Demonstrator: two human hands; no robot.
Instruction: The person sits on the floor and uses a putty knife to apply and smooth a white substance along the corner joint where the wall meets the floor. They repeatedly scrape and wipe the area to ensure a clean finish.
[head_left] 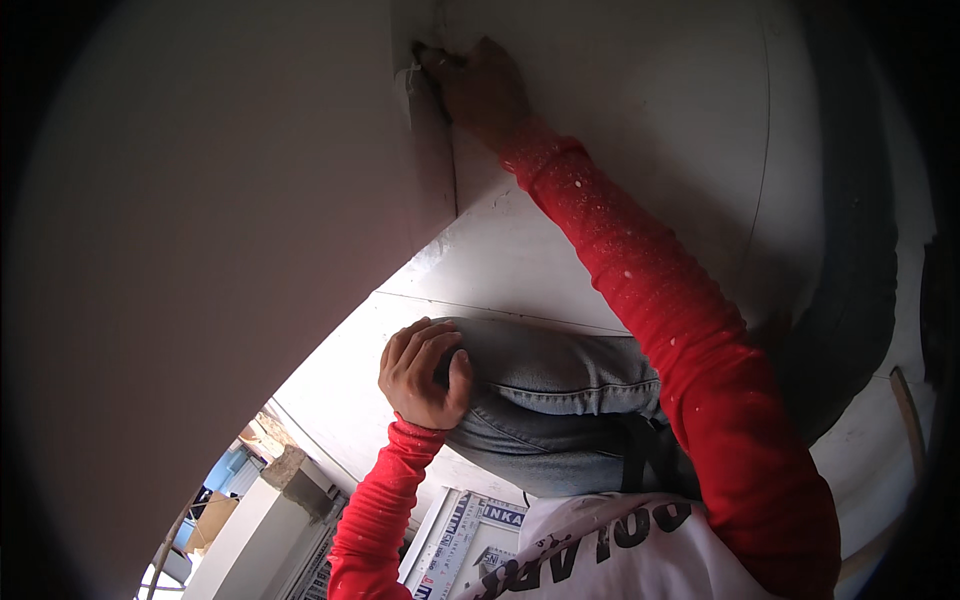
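Note:
My right hand [485, 92] reaches far out, its fingers closed at the edge of a large pale panel [220, 200]. Something small and dark shows at the fingertips, too shadowed to name. A dark gap [447, 150] runs down from there between the panel and the white surface [640, 120] beside it. A torn pale flap hangs near the fingertips. My left hand [425, 375] holds nothing and rests over my bent knee [540, 355], fingers slightly curled and thumb apart. Both arms wear red sleeves, the right one flecked with white specks.
The panel fills the left side and slants down toward my knee. At lower left are a white beam [250, 540] with a rough grey block [298, 480] and a cardboard box [210, 520]. White frames with printed film [462, 540] lie below me. A thin wooden strip [908, 420] stands at right.

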